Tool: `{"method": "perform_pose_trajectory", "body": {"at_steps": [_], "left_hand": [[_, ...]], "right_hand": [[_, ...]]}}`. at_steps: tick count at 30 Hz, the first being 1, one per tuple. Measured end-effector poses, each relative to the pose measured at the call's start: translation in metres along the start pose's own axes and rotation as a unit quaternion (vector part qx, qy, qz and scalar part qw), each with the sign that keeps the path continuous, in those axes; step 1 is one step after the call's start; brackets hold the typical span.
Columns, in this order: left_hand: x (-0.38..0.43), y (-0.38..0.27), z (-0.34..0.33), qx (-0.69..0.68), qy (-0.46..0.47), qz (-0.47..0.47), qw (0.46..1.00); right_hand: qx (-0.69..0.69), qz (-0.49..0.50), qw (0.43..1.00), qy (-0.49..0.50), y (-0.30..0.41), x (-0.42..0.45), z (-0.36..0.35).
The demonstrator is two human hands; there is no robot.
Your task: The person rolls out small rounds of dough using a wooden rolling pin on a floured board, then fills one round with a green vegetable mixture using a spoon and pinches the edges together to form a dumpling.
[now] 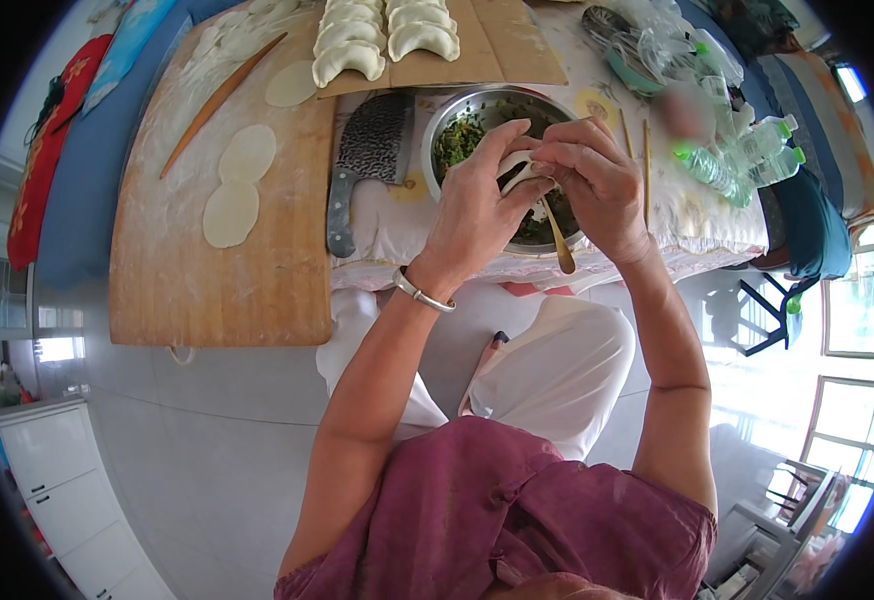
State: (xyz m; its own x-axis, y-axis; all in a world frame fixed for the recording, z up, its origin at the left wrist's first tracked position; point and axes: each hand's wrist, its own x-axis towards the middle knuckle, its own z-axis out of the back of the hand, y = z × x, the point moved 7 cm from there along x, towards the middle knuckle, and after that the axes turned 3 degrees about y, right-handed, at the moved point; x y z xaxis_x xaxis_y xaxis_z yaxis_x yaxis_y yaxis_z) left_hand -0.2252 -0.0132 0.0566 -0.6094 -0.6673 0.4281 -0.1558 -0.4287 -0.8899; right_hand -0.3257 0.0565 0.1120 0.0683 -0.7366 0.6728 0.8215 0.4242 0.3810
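Both hands meet over a steel bowl (474,94) of chopped green filling (459,139). Between them is a dumpling wrapper (513,162), partly folded, with dark filling showing in its opening. My left hand (478,199) supports the wrapper from the left and wears a metal bangle on its wrist. The fingers of my right hand (594,180) pinch the wrapper's right edge. A spoon (563,251) leans out over the bowl's near rim, its upper part hidden by the hands.
Left, a floured wooden board (272,292) holds a rolling pin (219,105) and several round wrappers (232,215). A cleaver (373,142) lies beside the board. Formed dumplings (348,61) line a cardboard sheet (482,45) behind the bowl. Chopsticks (646,172) and plastic bottles (771,142) are at right.
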Motion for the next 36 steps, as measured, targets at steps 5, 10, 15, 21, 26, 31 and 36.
{"method": "perform_pose_trajectory", "body": {"at_steps": [5, 10, 15, 21, 26, 31, 36], "left_hand": [[0.000, 0.002, 0.000, 0.011, 0.015, 0.017, 1.000], [0.001, 0.001, 0.001, 0.000, -0.005, 0.027, 1.000], [-0.002, 0.003, 0.006, 0.050, -0.013, 0.023, 0.998], [-0.003, 0.000, 0.003, 0.058, -0.019, 0.018, 0.998], [-0.004, -0.001, 0.007, 0.068, -0.027, 0.006, 0.997], [-0.004, 0.000, 0.004, 0.062, -0.023, 0.038, 0.997], [-0.003, 0.001, 0.007, 0.057, -0.036, 0.017, 0.998]], "right_hand": [[-0.001, 0.025, 0.999, 0.027, 0.006, 0.004, -0.004], [0.018, -0.015, 0.999, 0.026, -0.007, -0.003, -0.001], [0.002, 0.018, 1.000, 0.011, 0.009, 0.003, -0.003], [-0.062, 0.079, 0.995, 0.024, 0.016, 0.004, -0.001], [-0.056, 0.104, 0.993, 0.018, 0.022, 0.009, -0.004], [-0.068, 0.115, 0.991, 0.027, 0.019, 0.005, -0.008], [-0.062, 0.089, 0.994, 0.015, 0.023, 0.012, -0.005]]}}
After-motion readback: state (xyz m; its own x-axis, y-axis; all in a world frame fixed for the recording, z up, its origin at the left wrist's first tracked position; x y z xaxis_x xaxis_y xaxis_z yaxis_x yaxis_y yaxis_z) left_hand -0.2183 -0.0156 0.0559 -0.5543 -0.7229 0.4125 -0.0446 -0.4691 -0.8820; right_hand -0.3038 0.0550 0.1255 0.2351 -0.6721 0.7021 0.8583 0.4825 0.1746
